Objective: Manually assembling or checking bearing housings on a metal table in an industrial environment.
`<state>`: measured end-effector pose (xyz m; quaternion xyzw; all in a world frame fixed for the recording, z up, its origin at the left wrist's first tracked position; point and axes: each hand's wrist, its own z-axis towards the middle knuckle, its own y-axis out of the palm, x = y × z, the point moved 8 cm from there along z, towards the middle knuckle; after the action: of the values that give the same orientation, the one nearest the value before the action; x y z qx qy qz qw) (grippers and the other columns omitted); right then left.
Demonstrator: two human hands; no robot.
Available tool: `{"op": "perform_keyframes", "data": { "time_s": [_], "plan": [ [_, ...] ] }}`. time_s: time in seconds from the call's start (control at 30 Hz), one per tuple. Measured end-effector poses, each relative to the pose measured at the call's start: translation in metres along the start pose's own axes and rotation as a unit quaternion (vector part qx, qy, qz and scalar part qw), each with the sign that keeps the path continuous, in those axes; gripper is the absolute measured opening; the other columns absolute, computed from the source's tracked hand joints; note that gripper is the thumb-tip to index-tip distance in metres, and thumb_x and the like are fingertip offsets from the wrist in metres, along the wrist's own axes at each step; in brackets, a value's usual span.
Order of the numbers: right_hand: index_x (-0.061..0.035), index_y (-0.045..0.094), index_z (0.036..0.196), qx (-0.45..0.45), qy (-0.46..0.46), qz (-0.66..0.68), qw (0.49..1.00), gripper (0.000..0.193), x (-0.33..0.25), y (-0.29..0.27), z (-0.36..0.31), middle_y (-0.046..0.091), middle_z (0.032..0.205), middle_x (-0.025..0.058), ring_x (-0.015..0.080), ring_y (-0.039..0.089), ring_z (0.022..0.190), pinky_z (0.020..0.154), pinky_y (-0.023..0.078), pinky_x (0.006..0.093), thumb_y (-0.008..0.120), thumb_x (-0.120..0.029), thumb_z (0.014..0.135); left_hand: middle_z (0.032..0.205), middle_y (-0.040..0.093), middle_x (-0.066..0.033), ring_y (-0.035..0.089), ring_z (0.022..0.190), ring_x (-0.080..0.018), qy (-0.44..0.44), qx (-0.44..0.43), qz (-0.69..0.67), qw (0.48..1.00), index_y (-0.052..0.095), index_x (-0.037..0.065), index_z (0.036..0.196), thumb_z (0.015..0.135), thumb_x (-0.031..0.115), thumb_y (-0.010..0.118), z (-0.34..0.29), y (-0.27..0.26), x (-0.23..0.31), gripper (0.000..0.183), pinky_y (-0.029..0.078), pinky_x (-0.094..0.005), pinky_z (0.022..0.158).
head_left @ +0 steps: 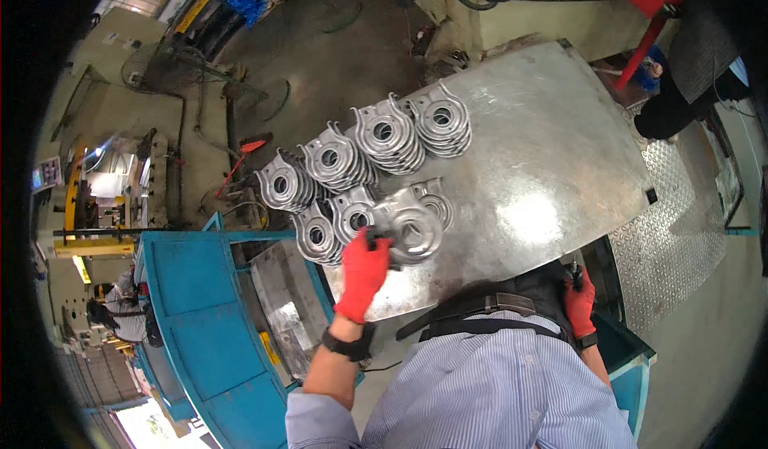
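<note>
My left hand (362,279), in a red glove with dark fingertips, is closed on a stamped metal bracket (414,236). The bracket has a round raised ring with a hole, and it is held up over the near edge of the metal table, slightly blurred. Just beyond it are stacks of similar brackets (384,133), nested in two rows. A smaller pile (436,203) is partly hidden behind the held one. Low at my right side, past the table edge, my right hand (579,299), also red-gloved, is closed around a slim dark tool (575,273) with a metal tip; its kind is unclear.
The shiny metal table (520,145) reaches away to the far right. A blue metal frame (200,297) stands at the left, and a teal bin (628,361) at the near right. Another person's dark-clothed leg (672,113) shows beside the tread-plate floor (668,225).
</note>
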<state>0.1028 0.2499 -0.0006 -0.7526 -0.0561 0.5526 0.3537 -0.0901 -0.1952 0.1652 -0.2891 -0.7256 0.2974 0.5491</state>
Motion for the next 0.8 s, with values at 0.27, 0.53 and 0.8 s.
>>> {"op": "perform_keyframes", "data": {
  "time_s": [0.27, 0.53, 0.8],
  "plan": [
    [0.0017, 0.053, 0.119, 0.004, 0.012, 0.045, 0.999, 0.041, 0.005, 0.0, 0.001, 0.064, 0.103, 0.0196, 0.0277, 0.062, 0.097, 0.085, 0.046, 0.0356, 0.064, -0.004, 0.08, 0.081, 0.064, -0.022, 0.062, 0.08, -0.0379, -0.009, 0.162, 0.135, 0.977, 0.064, 0.0, 0.089, 0.077, 0.019, 0.061, 0.022, -0.161, -0.107, 0.023, 0.048, -0.0423, 0.067],
    [0.0021, 0.052, 0.121, 0.007, 0.004, -0.002, 1.0, 0.044, 0.024, 0.005, -0.002, 0.062, 0.108, 0.0225, 0.0334, 0.06, 0.102, 0.088, 0.045, 0.037, 0.064, -0.005, 0.079, 0.096, 0.061, -0.0241, 0.057, 0.092, -0.0426, -0.049, 0.116, 0.268, 0.955, 0.063, 0.005, 0.099, 0.077, 0.029, 0.062, 0.064, -0.157, -0.163, 0.032, 0.046, -0.0483, 0.078],
    [-0.0007, 0.058, 0.108, 0.041, 0.011, -0.087, 0.995, 0.031, 0.004, 0.001, -0.009, 0.063, 0.095, 0.0222, 0.0354, 0.062, 0.093, 0.08, 0.047, 0.0395, 0.062, -0.007, 0.078, 0.087, 0.06, -0.0228, 0.056, 0.085, -0.0426, 0.114, 0.073, 0.307, 0.942, 0.06, 0.001, 0.085, 0.075, 0.028, 0.064, 0.061, -0.156, -0.138, 0.029, 0.044, -0.0503, 0.072]
  ]
}}
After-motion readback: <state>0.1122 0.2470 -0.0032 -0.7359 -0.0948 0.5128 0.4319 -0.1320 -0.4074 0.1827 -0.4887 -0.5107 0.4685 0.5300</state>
